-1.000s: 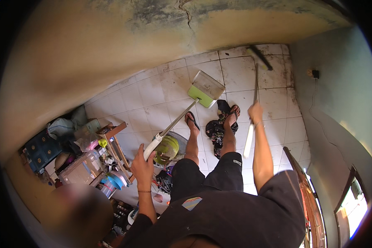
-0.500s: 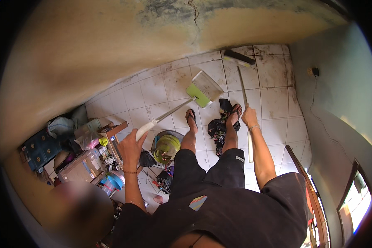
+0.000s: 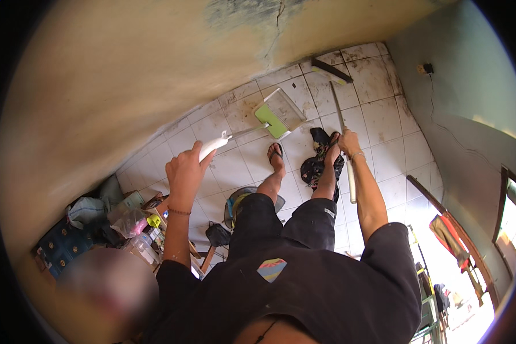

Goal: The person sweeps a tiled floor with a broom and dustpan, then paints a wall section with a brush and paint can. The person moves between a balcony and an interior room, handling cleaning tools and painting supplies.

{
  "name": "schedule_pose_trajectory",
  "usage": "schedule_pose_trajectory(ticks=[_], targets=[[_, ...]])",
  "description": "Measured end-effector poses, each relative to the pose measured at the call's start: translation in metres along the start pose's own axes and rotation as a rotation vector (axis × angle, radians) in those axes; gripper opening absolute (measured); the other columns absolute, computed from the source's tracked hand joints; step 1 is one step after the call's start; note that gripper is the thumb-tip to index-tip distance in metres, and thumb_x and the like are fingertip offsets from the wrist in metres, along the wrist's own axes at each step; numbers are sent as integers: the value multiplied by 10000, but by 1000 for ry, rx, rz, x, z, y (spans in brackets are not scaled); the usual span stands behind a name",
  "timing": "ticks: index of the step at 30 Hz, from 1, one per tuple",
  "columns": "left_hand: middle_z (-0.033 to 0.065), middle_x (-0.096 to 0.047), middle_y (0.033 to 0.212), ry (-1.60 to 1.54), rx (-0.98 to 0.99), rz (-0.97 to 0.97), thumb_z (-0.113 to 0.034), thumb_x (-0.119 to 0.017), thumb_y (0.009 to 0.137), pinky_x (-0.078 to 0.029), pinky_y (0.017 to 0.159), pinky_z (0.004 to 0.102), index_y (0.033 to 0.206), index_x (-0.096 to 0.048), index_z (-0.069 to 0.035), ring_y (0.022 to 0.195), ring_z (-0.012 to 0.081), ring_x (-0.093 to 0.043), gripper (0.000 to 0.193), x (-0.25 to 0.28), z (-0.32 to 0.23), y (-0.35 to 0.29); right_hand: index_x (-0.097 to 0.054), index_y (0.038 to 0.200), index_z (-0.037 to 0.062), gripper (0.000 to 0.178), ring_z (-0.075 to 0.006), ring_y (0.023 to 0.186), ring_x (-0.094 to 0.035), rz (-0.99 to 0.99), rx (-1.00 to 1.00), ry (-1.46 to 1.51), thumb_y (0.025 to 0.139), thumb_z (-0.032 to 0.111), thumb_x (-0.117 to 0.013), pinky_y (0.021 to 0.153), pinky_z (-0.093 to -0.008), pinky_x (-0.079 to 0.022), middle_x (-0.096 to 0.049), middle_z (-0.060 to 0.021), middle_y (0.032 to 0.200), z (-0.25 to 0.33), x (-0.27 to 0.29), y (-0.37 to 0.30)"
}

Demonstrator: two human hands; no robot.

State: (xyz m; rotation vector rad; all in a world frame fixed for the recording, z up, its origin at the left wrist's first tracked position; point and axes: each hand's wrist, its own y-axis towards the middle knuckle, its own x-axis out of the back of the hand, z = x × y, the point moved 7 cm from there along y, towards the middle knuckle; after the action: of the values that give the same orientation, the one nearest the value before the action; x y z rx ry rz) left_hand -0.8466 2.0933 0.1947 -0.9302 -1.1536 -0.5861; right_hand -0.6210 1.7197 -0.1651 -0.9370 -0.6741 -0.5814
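Observation:
My left hand [image 3: 184, 171] grips the white handle of a long-handled dustpan [image 3: 278, 113], whose green and clear pan hangs above the white tiled floor near the wall. My right hand [image 3: 348, 142] holds the thin handle of a broom [image 3: 330, 70]; its dark head rests on the tiles by the wall's foot. I stand in flip-flops, with a dark crumpled cloth [image 3: 316, 166] on the floor around my right foot.
A yellowish wall [image 3: 155, 69] runs along the left and top. Low shelves crammed with bags, bottles and small items [image 3: 126, 223] stand at the left. A round bucket [image 3: 238, 200] sits beside my legs. At the right is a doorway with a wooden frame [image 3: 436, 200].
My left hand has lifted the dustpan and swung it up and left. The broom head has slid left along the wall as my right hand moved left.

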Motion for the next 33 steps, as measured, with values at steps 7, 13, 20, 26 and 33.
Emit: schedule_pose_trajectory(ticks=[7,13,20,26,33], targets=[[136,-686,684,-49,-57,-33,-462,-640,930,-518,534,450,991,-677,-90,647,346,-698,379,5,13,30,-588,1156,-22,333,-524,791,-639,152,57,-40,876,151,-536,775,-588,-517,-651,-334,819,37,-73,-128],[153,-683,689,-79,-135,-25,-457,-653,922,-524,575,447,1098,-711,-91,669,342,-694,410,3,26,32,-549,1377,39,512,-433,654,-665,35,-56,232,890,195,-573,646,-489,-539,-629,-299,713,38,-19,-220],[158,-678,710,-31,-209,54,-417,-675,914,-519,601,449,1112,-701,-88,681,352,-676,386,9,25,30,-588,1245,-73,419,-402,688,-702,-201,-307,162,940,199,-495,642,-503,-553,-675,-295,792,-66,10,-139],[173,-661,706,-17,-209,111,-417,-659,928,-512,630,470,1071,-685,-95,712,379,-669,354,7,12,38,-629,1009,-80,325,-459,752,-697,-64,-347,193,908,195,-489,700,-524,-569,-678,-324,834,-39,-42,-114],[184,-677,755,-10,-241,57,-420,-661,924,-506,656,473,1143,-696,-101,729,375,-672,389,3,7,37,-608,1295,30,454,-479,1000,-661,203,-273,263,912,262,-539,909,-499,-526,-676,-328,1016,86,-94,-195]])
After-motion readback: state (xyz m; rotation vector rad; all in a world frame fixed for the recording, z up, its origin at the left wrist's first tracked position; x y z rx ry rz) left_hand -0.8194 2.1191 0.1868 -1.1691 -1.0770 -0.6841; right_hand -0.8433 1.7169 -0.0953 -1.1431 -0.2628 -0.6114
